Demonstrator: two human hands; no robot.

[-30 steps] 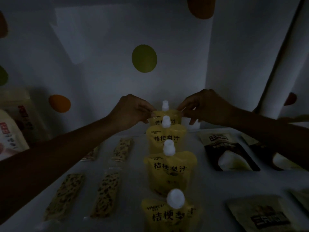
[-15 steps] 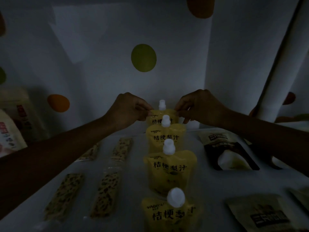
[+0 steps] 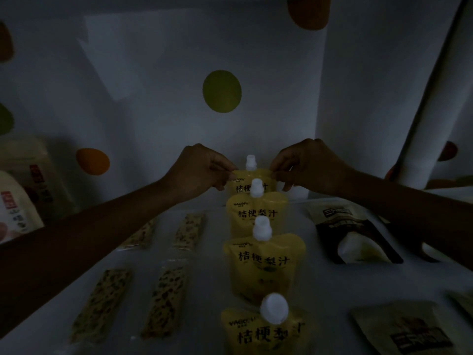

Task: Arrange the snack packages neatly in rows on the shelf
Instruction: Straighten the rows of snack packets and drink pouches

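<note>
— yellow pouch (image 3: pixel 243 181) at the back of the shelf (image 3: pixel 327 285), see it? both arms reach in level.
— yes, left hand (image 3: pixel 202 170) and right hand (image 3: pixel 307 166) each pinch a top corner, fingers curled.
— it stands upright, white cap (image 3: pixel 250 162) on top, black lettering, last in a row behind three more pouches (image 3: pixel 263 262).

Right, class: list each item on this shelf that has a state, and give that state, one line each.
Rearmost pouch: upright, capped, held at both top corners.
Left hand: pinches its left corner.
Right hand: pinches its right corner.
Other three pouches: upright, capped, in a line, untouched.
Seed bars: lying flat, wrapped.
Dark packet: lying flat.
</note>
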